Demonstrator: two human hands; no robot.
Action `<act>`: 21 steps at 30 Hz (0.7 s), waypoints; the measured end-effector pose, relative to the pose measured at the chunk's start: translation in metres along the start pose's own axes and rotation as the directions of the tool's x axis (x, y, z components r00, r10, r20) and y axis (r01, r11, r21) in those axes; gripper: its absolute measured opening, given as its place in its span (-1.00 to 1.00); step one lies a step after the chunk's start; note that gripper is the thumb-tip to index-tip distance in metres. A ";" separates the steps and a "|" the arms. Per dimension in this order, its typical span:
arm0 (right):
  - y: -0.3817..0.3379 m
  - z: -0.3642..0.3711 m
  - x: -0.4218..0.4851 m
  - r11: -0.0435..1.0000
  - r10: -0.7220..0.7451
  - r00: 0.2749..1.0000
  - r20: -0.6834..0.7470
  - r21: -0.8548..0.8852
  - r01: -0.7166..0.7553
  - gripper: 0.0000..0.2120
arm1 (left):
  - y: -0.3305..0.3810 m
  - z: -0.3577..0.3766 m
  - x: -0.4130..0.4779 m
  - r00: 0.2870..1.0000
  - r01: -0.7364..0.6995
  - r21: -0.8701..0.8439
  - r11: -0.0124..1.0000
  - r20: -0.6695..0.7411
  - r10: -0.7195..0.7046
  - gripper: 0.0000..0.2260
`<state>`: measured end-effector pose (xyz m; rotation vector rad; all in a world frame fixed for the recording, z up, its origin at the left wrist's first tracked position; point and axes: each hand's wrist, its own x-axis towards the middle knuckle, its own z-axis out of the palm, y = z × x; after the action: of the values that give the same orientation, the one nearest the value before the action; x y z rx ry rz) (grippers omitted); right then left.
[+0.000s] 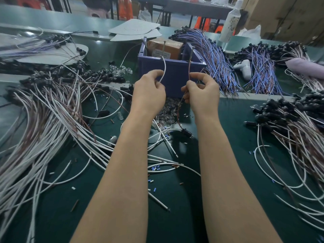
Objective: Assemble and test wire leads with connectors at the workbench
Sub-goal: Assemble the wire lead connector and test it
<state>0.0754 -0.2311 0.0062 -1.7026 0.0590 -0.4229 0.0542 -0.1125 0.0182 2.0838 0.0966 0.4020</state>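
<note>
White wire (pixel 164 67) rises at 12 o'clock from the L hand (pixel 149 92), its tip in front of the blue bin (pixel 175 72). Brown wire (pixel 189 67) runs up at 12 from the R hand (pixel 203 92) and drops toward 6 to a black connector (pixel 186 132) over the green mat (pixel 228 155); can't tell if it touches. Wire sections inside both palms are hidden, and the clear bulbs (pixel 166 114) btwn the wrists are blurred. L thumb & forefinger pinch the white wire, other fingers curled. R fingers pinch the brown wire likewise. Lead piles (pixel 52 120) lie at 9 o'clock.
</note>
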 end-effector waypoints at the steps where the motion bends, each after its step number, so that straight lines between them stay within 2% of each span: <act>1: 0.000 0.000 0.000 1.000 0.001 1.000 0.001 0.003 -0.001 -0.83 | 0.000 0.000 0.000 1.000 0.002 0.000 1.000 -0.005 -0.002 -0.64; 10: 0.000 0.000 0.000 1.000 0.010 0.999 0.049 0.012 -0.010 -0.82 | -0.001 0.000 0.000 1.000 0.003 0.003 1.000 -0.012 -0.003 -0.65; 21: 0.001 0.000 0.001 1.000 0.010 0.999 0.040 0.004 -0.010 -0.83 | -0.002 -0.001 0.001 1.000 0.019 -0.005 1.000 -0.017 -0.019 -0.65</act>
<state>0.0761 -0.2319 0.0050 -1.7055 0.0373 -0.3814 0.0547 -0.1104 0.0172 2.0732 0.1257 0.4080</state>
